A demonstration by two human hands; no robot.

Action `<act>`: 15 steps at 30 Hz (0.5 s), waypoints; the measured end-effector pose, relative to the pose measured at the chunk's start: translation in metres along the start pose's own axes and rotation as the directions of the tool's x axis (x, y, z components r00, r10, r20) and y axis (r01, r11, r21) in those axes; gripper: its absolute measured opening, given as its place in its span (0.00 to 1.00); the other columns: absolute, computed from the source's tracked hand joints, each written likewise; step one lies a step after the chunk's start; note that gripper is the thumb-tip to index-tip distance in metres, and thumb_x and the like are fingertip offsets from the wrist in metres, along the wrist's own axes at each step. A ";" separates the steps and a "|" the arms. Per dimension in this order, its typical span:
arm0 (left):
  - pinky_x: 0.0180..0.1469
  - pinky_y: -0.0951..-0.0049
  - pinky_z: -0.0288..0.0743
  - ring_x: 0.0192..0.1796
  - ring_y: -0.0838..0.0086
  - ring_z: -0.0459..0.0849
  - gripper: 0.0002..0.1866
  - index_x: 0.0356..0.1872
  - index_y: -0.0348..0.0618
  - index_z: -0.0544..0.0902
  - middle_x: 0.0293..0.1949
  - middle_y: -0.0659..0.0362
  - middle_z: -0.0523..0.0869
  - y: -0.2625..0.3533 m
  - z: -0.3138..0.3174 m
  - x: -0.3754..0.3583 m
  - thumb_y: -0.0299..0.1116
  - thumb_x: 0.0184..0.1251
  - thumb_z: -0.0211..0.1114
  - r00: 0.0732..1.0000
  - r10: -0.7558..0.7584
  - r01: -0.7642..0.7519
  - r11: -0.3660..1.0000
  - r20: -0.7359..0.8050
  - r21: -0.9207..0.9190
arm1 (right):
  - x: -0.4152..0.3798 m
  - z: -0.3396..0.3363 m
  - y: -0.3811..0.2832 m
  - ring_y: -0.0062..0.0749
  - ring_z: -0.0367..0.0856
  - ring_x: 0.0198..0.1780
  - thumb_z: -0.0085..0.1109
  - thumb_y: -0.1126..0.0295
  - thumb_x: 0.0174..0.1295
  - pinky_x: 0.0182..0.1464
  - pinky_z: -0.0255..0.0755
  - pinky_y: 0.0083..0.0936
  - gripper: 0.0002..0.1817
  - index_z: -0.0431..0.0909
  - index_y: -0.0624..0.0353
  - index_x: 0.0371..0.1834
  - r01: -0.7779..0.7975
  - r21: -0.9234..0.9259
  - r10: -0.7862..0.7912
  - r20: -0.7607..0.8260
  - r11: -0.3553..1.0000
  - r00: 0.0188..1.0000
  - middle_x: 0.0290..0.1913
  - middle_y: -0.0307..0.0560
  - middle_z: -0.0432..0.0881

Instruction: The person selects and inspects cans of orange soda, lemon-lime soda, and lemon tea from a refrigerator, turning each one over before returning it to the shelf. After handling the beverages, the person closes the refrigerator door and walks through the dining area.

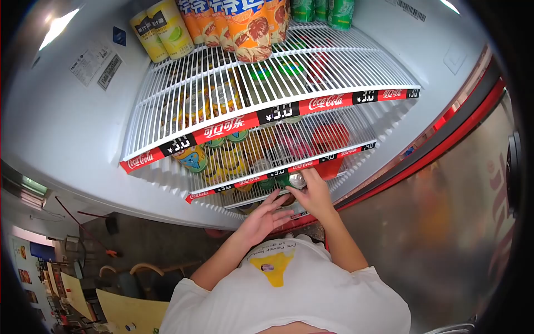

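Observation:
At the front of a lower shelf, a green can (297,179) with a silver top shows under the fingers of my right hand (316,195). That hand is closed on the can, thumb and fingers at its rim. To its left my left hand (266,216) reaches toward the same shelf, fingers spread and nothing in them. Its fingertips are close to the green cans in the shelf's shadow. Just above both hands runs the red price strip (250,182) of the shelf over them.
The wire top shelf (345,61) holds yellow cans (172,30), orange snack packs (248,33) and green cans (340,14). Beneath it are more yellow cans (192,158). The glass door (434,183) stands open at right. Tables (130,312) lie behind at lower left.

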State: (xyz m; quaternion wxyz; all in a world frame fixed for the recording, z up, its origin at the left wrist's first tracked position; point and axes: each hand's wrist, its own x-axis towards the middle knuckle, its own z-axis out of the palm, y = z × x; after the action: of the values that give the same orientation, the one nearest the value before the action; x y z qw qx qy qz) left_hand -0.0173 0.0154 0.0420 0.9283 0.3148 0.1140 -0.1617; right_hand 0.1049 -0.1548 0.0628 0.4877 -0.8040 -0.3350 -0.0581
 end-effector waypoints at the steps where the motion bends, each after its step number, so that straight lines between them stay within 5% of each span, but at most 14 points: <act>1: 0.72 0.59 0.66 0.67 0.60 0.76 0.35 0.82 0.50 0.48 0.79 0.57 0.60 0.000 0.000 0.000 0.37 0.79 0.51 0.999 -0.020 0.020 1.000 0.049 0.000 | 0.002 0.004 0.007 0.59 0.81 0.49 0.73 0.67 0.55 0.46 0.78 0.42 0.27 0.75 0.60 0.57 -0.047 -0.001 0.047 0.002 0.999 0.999 0.52 0.57 0.80; 2: 0.71 0.60 0.67 0.66 0.61 0.77 0.32 0.81 0.49 0.52 0.79 0.57 0.62 0.000 0.001 -0.002 0.37 0.79 0.50 0.999 -0.030 0.030 1.000 0.026 0.002 | 0.004 0.010 0.014 0.60 0.81 0.49 0.74 0.64 0.54 0.48 0.77 0.45 0.28 0.76 0.59 0.57 -0.168 -0.045 0.171 0.062 0.985 0.983 0.51 0.58 0.80; 5: 0.70 0.61 0.68 0.64 0.63 0.78 0.30 0.79 0.48 0.57 0.78 0.56 0.64 -0.004 -0.011 -0.003 0.38 0.79 0.49 0.997 -0.057 0.058 0.998 0.043 -0.029 | 0.018 0.028 0.041 0.60 0.81 0.50 0.75 0.60 0.52 0.51 0.75 0.48 0.30 0.77 0.58 0.57 -0.139 -0.022 0.141 0.175 0.990 0.974 0.52 0.59 0.81; 7: 0.68 0.61 0.71 0.64 0.63 0.78 0.31 0.77 0.42 0.61 0.76 0.52 0.66 -0.005 -0.009 -0.006 0.38 0.77 0.52 0.998 -0.049 0.049 0.999 0.033 -0.019 | 0.026 0.050 0.059 0.57 0.80 0.57 0.75 0.57 0.52 0.59 0.73 0.47 0.33 0.77 0.53 0.62 0.012 -0.127 -0.009 0.021 0.992 1.000 0.57 0.58 0.81; 9: 0.67 0.61 0.71 0.63 0.63 0.79 0.30 0.76 0.41 0.62 0.76 0.51 0.67 -0.005 -0.014 -0.007 0.38 0.76 0.52 0.997 -0.050 0.053 0.997 0.056 -0.063 | 0.033 0.070 0.073 0.55 0.78 0.60 0.75 0.57 0.52 0.62 0.71 0.47 0.36 0.75 0.52 0.65 -0.014 -0.264 0.026 0.039 0.965 0.999 0.58 0.56 0.81; 11: 0.67 0.61 0.72 0.62 0.63 0.79 0.29 0.76 0.39 0.63 0.75 0.50 0.68 -0.003 -0.012 -0.009 0.37 0.76 0.51 0.996 -0.044 0.049 0.997 0.075 -0.057 | 0.042 0.074 0.071 0.55 0.78 0.61 0.70 0.61 0.57 0.63 0.71 0.44 0.33 0.72 0.54 0.67 0.008 -0.081 -0.006 0.018 0.997 1.000 0.60 0.56 0.80; 15: 0.65 0.62 0.73 0.60 0.64 0.80 0.28 0.74 0.38 0.64 0.74 0.50 0.70 0.001 -0.014 -0.013 0.37 0.77 0.50 0.998 -0.053 0.054 0.998 0.036 -0.038 | 0.050 0.080 0.081 0.56 0.78 0.60 0.64 0.68 0.57 0.62 0.73 0.45 0.31 0.70 0.56 0.67 0.169 -0.209 -0.166 0.031 0.963 0.986 0.60 0.58 0.78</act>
State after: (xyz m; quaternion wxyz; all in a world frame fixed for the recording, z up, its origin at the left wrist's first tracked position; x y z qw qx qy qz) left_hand -0.0302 0.0273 0.0355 0.9314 0.2907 0.1093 -0.1898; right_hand 0.1731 -0.0890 -0.0173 0.3909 -0.8203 -0.3969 -0.1292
